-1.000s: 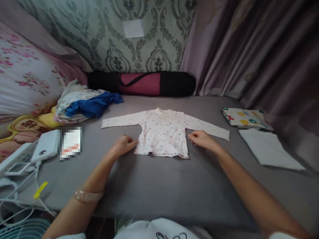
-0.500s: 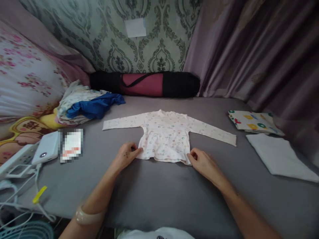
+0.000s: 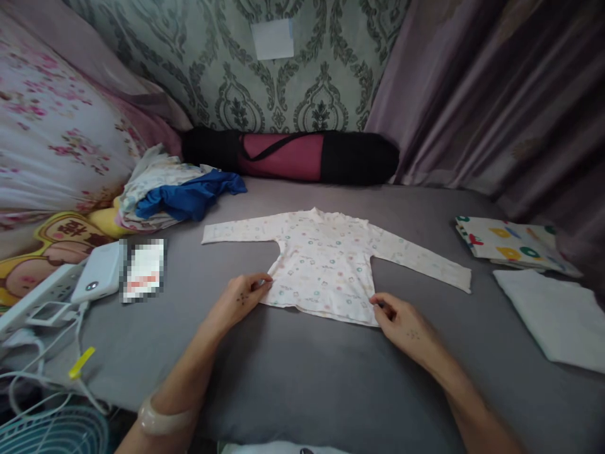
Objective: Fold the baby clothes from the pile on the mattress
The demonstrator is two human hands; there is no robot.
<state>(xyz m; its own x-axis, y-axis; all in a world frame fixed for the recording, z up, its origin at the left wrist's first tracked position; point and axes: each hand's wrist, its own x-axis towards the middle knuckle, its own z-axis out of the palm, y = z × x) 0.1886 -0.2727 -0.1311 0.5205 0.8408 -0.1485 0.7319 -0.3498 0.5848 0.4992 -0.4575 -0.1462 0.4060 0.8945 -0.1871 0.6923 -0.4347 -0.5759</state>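
A small white long-sleeved shirt (image 3: 326,268) with a fine pastel print lies spread on the grey sheet, collar away from me and both sleeves stretched out sideways. My left hand (image 3: 239,299) pinches its lower left edge near the hem, thumb and fingers closed on the fabric. At the opposite lower corner, my right hand (image 3: 404,325) is closed on the side edge just above the hem. Between the two hands the hem runs nearly straight, and the body of the shirt looks fairly flat.
Folded cloth with colourful letters (image 3: 515,243) and a white folded cloth (image 3: 553,315) lie right. Left are a heap of clothes (image 3: 189,195), a white power bank (image 3: 100,271), a power strip (image 3: 42,296) and cables. A black and maroon long bag (image 3: 288,156) lies along the wall.
The shirt's lower part has become smoother and flatter, its hem pulled wider and slightly toward me between both hands. The whole view has shifted a little as the head moved.
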